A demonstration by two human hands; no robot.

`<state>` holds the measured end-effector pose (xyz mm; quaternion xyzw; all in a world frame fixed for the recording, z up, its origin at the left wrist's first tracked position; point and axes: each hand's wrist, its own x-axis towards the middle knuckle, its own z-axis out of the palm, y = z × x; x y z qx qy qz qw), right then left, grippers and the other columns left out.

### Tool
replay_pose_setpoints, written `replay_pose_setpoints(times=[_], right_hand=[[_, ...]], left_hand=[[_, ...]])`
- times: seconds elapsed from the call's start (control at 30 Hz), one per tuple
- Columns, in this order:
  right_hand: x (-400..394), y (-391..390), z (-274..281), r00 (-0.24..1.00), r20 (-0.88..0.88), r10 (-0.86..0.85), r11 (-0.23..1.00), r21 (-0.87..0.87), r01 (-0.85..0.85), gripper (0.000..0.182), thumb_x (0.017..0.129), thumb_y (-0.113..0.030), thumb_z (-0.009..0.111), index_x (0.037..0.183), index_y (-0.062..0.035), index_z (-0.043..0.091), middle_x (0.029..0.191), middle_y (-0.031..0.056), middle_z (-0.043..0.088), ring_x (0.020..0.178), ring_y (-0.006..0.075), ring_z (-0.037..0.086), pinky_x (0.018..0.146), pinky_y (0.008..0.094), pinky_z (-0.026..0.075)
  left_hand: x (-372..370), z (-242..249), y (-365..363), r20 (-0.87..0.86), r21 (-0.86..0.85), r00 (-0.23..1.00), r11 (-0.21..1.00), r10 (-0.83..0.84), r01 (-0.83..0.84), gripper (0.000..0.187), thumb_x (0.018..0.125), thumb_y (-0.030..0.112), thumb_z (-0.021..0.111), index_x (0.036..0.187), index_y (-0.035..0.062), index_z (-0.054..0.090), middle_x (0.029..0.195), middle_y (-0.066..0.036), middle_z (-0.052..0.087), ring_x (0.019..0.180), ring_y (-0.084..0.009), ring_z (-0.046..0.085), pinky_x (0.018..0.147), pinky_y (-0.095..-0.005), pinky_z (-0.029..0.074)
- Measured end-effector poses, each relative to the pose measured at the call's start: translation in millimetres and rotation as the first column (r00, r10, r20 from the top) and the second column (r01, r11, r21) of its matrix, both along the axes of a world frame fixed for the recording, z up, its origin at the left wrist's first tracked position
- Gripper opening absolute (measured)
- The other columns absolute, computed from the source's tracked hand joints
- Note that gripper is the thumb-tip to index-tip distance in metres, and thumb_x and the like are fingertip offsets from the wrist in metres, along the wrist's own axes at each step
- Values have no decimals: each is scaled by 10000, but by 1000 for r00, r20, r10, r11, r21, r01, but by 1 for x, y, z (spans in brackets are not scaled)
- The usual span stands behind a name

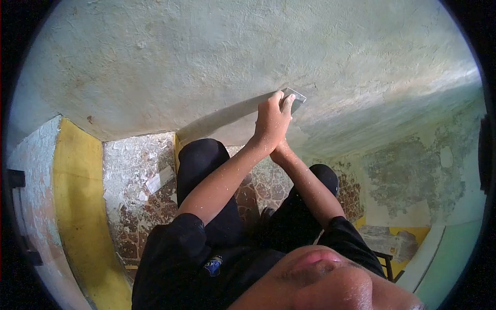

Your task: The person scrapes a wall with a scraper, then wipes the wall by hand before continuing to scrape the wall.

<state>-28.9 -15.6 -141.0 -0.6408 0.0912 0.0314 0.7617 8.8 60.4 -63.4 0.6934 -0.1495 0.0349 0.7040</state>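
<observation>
Low against the wall (206,62), my left hand (273,121) is closed around a flat metal scraper (297,98). The scraper's wide blade shows beyond my fingers and lies at the wall surface. My right hand (279,151) meets the left one from below. Most of it is hidden behind the left hand, so its fingers do not show. Pale specks of dust dot both forearms. Around the blade the wall is grey-green, with rough, flaking texture.
My bent knees (204,155) are close to the wall. Paint flakes and a pale scrap (160,179) litter the patterned floor (150,217). At left stands a yellow-edged ledge (77,191). A patchy, peeling wall (413,170) is at right, with a dark metal frame (385,261) lower down.
</observation>
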Motion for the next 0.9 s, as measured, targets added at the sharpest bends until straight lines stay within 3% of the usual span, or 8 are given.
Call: replay_pose_setpoints(times=[0.23,0.3,0.63,0.7,0.73,0.77,0.83,0.9], right_hand=[[-7,-14,3,932,-262,249,967,16,-254,487,924,-226,715,1349,-37,568,1321,101,598,1223,224,558,996,396,491],[-5,-24,-4,891,-201,407,858,-251,-449,502,924,-294,678,1343,-56,540,1163,144,682,1001,260,707,775,402,623],[12,-31,-36,827,-412,383,753,-380,-538,498,830,-197,756,1277,-46,596,1103,204,711,919,301,731,714,410,622],[21,-44,-78,782,236,578,382,-924,-4,461,836,-186,748,1250,-49,599,1031,174,725,838,302,736,655,403,618],[13,-51,-77,822,94,562,246,-968,-57,429,838,-215,737,1209,-45,605,1010,161,728,867,310,733,714,410,610],[11,-46,-45,820,96,564,246,-968,-56,429,838,-215,737,1209,-45,605,1010,161,728,867,310,733,714,410,610],[9,-35,6,784,-437,440,757,-290,-586,392,848,-245,724,1141,-5,621,995,175,724,886,301,734,736,408,607],[7,-43,-29,821,-506,264,837,-302,-456,345,859,-248,715,1054,29,650,934,171,726,807,294,742,668,404,612]], left_hand=[[1,-10,5,190,366,980,930,-53,-21,411,931,265,693,772,-53,486,636,-231,448,539,-171,491,550,-412,401],[0,5,10,190,332,980,943,-57,-9,419,936,266,692,756,-56,495,618,-221,441,543,-156,451,536,-393,398],[-2,19,16,147,-38,987,997,-60,66,344,951,273,720,798,-27,649,643,61,547,630,-12,434,534,-226,389],[-4,30,23,141,-95,989,994,-47,61,350,957,262,714,758,-11,622,640,70,531,634,-7,421,534,-217,369],[-6,35,26,146,-88,988,994,-52,65,364,957,264,715,729,5,599,638,74,523,635,-5,418,536,-213,357],[-4,34,25,148,-87,988,994,-49,63,364,957,264,715,729,5,599,638,74,523,635,-5,418,536,-213,357],[0,28,24,163,-49,986,998,-33,42,375,953,267,720,710,13,589,634,78,507,629,-8,397,532,-213,346],[-1,26,25,148,-17,987,998,-60,63,357,958,261,712,727,12,602,643,62,537,630,-12,448,542,-219,389]])
